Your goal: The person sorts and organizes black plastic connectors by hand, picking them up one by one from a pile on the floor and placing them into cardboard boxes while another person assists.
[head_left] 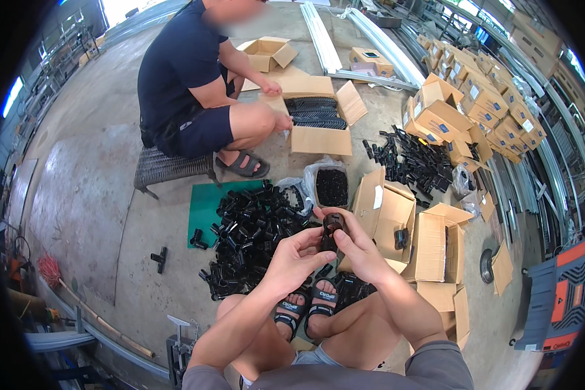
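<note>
A black tubular plastic fitting (pixel 333 225) is held up in front of my knees between both hands. My left hand (pixel 300 259) has its fingers and thumb closed on the lower left side of it. My right hand (pixel 359 249) wraps the other side, its thumb pressed against the front. The fingers hide part of the fitting. Below and to the left lies a large heap of similar black fittings (pixel 250 227), partly over a green mat (pixel 201 201). Just beyond my hands, a plastic-lined box holds many small black parts (pixel 332 187).
Open cardboard boxes (pixel 429 250) stand at my right; one holds a black piece (pixel 402 238). Another black heap (pixel 413 159) lies farther right, near stacked cartons (pixel 481 97). A person (pixel 182 78) on a woven stool (pixel 175 168) handles an open carton (pixel 320 138).
</note>
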{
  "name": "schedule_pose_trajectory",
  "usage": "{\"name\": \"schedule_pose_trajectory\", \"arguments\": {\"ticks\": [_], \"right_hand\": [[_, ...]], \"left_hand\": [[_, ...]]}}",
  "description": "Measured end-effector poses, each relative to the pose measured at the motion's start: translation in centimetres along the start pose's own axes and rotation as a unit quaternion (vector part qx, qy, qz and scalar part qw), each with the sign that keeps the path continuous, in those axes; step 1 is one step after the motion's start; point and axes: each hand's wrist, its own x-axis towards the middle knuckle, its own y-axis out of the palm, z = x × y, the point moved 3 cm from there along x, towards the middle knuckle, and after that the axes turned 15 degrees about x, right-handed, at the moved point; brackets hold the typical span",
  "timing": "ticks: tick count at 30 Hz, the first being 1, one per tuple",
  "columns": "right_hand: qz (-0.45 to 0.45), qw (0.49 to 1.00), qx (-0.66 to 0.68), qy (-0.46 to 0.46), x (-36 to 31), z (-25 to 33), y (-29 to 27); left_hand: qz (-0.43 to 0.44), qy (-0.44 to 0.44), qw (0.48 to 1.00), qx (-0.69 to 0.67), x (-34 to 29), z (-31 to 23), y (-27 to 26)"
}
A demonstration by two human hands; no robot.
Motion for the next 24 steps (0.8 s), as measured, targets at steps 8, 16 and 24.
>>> {"name": "schedule_pose_trajectory", "arguments": {"ticks": [8,16,24], "right_hand": [[-0.075,0.991,-0.086,-0.071,-0.9,0.7,-0.9],[-0.052,0.967,-0.224,-0.108,-0.9,2.6,-0.4],[-0.023,0.964,-0.226,-0.138,0.3,1.9,-1.3]], "left_hand": [[-0.012,0.053,0.997,0.063,0.0,0.1,-0.4],[-0.046,0.045,0.992,0.109,-0.8,0.1,-0.9],[-0.067,0.051,0.976,0.199,-1.4,-1.3,-2.3]]}}
